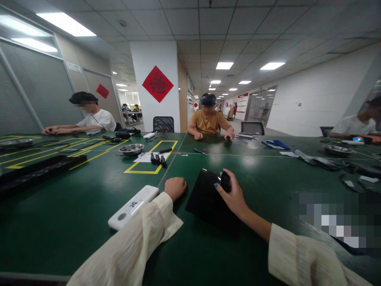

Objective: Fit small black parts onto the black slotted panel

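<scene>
My right hand (233,194) is closed round a small dark rounded object (225,182) whose kind I cannot make out. It is over the right upper part of a flat black item (205,198), perhaps a pouch or a box, with a glossy upper edge. Left of that item, my left hand (175,188) rests on the table with its fingers curled in, and nothing shows in it. Beside my left wrist lies a white device like a power bank (135,206), marked 26.
Ahead on the green table (98,198) are a metal bowl (131,149), small black parts (158,159) on white paper, and a green-handled tool (200,151). A long black tray (38,172) is at left. Blue cloth (275,144) lies farther right. People sit across and at both sides.
</scene>
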The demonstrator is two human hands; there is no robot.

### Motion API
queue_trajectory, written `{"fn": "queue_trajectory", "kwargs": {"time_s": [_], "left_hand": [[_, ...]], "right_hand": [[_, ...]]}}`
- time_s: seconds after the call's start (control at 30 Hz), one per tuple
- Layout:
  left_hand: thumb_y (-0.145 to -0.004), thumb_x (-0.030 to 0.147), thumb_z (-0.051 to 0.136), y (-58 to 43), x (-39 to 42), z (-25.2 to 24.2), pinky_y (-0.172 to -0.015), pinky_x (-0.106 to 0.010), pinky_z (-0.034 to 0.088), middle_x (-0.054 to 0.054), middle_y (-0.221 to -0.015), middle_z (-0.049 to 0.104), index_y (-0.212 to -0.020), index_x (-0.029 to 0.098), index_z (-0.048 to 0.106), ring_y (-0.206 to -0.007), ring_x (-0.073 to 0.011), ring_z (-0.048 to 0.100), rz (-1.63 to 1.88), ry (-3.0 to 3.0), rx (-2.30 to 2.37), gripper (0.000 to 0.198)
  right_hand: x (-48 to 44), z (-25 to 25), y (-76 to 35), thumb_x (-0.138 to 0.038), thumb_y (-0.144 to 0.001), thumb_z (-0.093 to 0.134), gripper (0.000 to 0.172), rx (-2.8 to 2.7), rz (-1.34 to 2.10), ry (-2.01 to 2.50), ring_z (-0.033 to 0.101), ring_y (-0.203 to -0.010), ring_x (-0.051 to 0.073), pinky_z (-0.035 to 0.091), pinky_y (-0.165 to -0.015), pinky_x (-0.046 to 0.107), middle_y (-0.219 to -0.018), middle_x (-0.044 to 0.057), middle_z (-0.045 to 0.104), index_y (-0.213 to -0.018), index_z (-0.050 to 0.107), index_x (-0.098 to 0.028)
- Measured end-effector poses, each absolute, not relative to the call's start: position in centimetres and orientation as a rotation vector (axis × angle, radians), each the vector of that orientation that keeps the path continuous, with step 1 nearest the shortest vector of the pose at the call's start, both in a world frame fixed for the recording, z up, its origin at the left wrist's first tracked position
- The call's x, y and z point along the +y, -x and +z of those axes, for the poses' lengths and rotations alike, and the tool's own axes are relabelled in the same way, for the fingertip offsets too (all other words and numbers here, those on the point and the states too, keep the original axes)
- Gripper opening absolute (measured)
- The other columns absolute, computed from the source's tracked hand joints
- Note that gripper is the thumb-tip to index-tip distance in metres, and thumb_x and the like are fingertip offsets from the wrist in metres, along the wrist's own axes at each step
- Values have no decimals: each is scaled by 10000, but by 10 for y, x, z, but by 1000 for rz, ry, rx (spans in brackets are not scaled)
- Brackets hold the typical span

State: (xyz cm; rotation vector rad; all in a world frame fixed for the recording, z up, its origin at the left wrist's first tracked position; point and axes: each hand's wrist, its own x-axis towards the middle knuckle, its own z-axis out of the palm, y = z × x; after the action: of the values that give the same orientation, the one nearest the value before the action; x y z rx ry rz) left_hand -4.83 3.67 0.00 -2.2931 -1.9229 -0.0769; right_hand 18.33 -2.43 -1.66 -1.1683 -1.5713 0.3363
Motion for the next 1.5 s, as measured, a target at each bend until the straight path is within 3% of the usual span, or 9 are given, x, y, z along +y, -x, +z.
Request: {"fn": "queue_trajectory", "kwargs": {"time_s": [0.33, 1.5], "left_hand": [[-869, 344, 284, 49, 37, -1, -707, -341, 459, -137, -938, 666, -877, 155, 644, -908, -259, 620, -76, 2283, -1908, 407], [-871, 340, 289, 47, 32, 5, -713, -343, 455, -126, -952, 665, -864, 157, 628, -912, -259, 619, -63, 2299, -1913, 385]], "right_hand": [[-25, -9, -184, -424, -788, 536, 578, -1873, 305, 1076, 471, -1146, 219, 387, -970, 385, -1262, 86, 465, -1298, 342, -233], [-41, -1, -181, -403, -770, 545, 565, -1932, 293, 1144, 499, -1105, 229, 398, -948, 402, -1228, 84, 477, -1278, 348, -250]]}}
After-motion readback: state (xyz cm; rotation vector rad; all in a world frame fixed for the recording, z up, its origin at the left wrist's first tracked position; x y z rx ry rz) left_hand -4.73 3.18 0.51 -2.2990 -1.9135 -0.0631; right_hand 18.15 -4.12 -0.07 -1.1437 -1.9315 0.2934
